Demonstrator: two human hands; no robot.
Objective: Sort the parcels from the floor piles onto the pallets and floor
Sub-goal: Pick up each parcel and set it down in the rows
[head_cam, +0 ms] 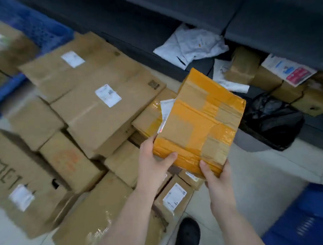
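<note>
Left hand (pixel 154 159) and right hand (pixel 216 177) both grip an orange-taped cardboard parcel (pixel 199 121) above the floor pile of boxes (pixel 101 106).

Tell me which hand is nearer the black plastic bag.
Right. The right hand grips the orange-taped parcel below-left of the black plastic bag; the left hand is farther left.

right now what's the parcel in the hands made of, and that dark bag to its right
Held parcel: looks like brown cardboard wrapped in glossy orange and tan plastic tape; bands overlap and shine. Both the left hand and right hand grip its near edge. Black bag: seemingly thin plastic film, crinkled, with soft highlights.
</note>
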